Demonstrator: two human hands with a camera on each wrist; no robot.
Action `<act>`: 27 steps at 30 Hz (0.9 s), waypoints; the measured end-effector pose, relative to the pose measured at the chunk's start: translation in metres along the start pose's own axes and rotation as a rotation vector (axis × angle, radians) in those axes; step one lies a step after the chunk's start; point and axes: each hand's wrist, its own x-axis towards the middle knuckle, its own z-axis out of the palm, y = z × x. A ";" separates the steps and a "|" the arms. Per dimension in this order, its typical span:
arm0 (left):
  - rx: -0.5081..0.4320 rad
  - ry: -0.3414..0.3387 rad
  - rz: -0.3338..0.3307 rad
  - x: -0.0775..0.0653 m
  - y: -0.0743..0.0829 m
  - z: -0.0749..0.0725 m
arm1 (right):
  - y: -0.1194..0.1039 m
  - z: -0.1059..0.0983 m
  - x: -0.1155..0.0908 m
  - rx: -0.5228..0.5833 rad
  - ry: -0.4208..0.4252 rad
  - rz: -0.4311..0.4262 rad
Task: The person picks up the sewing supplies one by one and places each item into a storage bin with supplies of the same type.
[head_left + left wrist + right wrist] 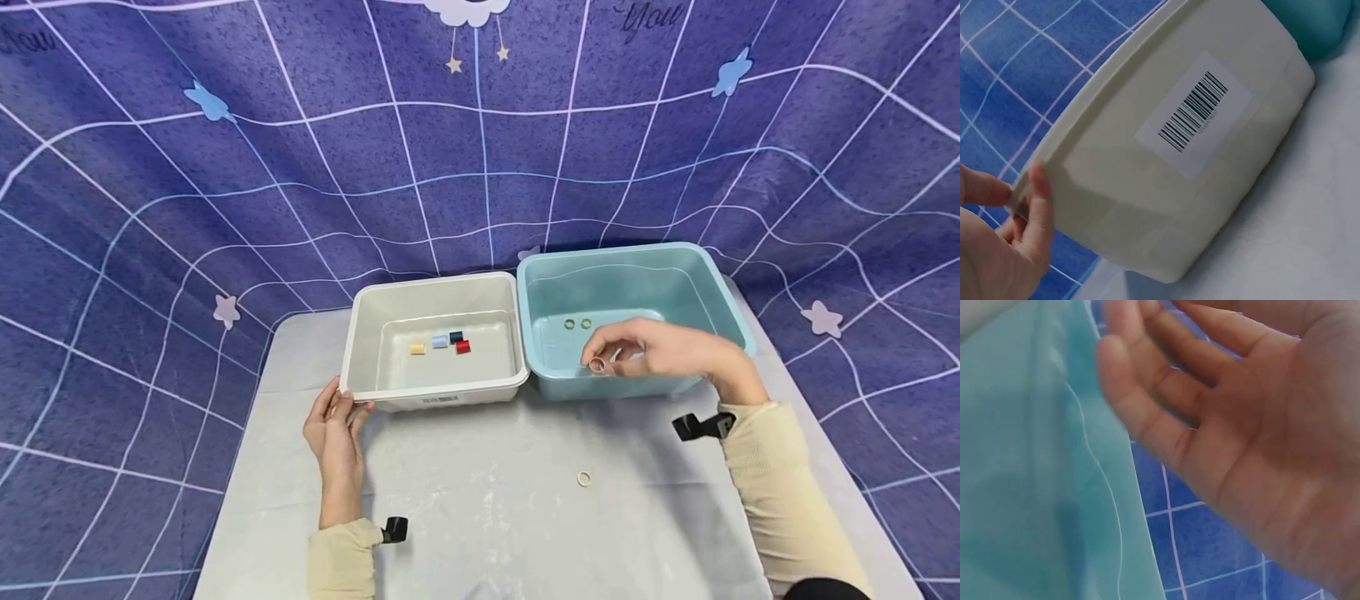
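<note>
My left hand (337,433) pinches the front left corner of a white plastic bin (442,392) by its rim; the left wrist view shows thumb and fingers on either side of that edge. Over the front rim of a teal bin (528,333), my right hand (652,348) holds a small ring (597,365) at its fingertips. The right wrist view shows the palm and curled fingers, with the ring out of sight. Two more rings, one of them this ring (569,324), lie on the teal bin's floor.
Inside the white bin lie several small spool-like pieces: yellow (417,348), light blue (439,342), dark blue (456,337) and red (462,347). Another ring (584,478) rests on the white-covered table (465,500). A blue-purple curtain (450,150) hangs behind the bins, which stand side by side.
</note>
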 end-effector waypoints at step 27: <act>0.149 0.001 -0.090 0.007 0.014 0.002 | 0.054 -0.082 0.050 0.191 -0.030 0.353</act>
